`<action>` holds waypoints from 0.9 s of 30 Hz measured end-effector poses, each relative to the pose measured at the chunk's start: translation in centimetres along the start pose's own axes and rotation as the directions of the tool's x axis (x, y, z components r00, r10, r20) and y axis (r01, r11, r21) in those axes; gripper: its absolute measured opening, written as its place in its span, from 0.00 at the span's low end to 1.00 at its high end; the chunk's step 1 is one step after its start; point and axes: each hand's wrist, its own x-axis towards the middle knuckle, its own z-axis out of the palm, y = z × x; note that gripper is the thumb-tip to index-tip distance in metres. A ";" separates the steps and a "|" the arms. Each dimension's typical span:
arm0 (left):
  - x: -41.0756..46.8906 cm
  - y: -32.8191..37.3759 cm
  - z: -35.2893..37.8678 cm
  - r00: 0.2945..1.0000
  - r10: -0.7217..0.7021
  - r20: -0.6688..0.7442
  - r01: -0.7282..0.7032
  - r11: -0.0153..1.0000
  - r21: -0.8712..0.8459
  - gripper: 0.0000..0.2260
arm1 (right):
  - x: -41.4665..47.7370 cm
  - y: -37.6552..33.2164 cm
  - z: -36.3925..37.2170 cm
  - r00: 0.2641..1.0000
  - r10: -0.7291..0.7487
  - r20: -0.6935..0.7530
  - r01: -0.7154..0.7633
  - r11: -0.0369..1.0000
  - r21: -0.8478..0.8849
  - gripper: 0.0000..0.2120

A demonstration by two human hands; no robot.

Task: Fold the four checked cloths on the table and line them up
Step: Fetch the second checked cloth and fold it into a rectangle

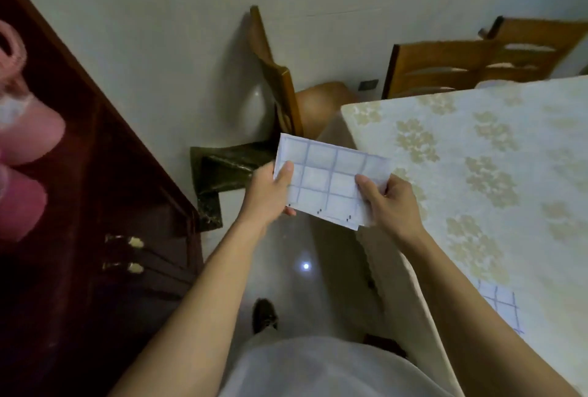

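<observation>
A white cloth with a blue check (327,180) is folded into a flat rectangle and held in the air beside the table's left edge. My left hand (270,194) pinches its left end, thumb on top. My right hand (386,202) pinches its right end, thumb on top too. A second checked cloth (501,306) lies on the table (477,155) at the near right, partly hidden behind my right forearm. No other checked cloths are in view.
The table wears a pale flowered cover that hangs over its left side. Wooden chairs (280,85) (471,62) stand at its far end against the wall. A dark wooden cabinet (105,205) with pink items (25,129) fills the left. Tiled floor lies below.
</observation>
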 end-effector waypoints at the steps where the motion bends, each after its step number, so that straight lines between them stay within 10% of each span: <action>1: 1.5 0.5 -0.1 0.999 0.024 0.033 -0.024 1.000 0.008 0.11 | 0.7 -0.3 0.2 0.999 -0.001 -0.036 0.001 1.000 -0.017 0.04; 9: 6.6 0.2 2.2 0.938 0.041 0.344 -0.067 0.996 0.065 0.10 | 1.2 1.9 -0.8 0.958 0.136 -0.251 -0.177 0.973 -0.147 0.10; 27: 18.4 4.0 17.1 0.749 -0.066 0.660 -0.164 0.945 0.281 0.11 | 8.0 10.0 -6.4 0.750 0.449 -0.486 -0.418 0.891 0.178 0.10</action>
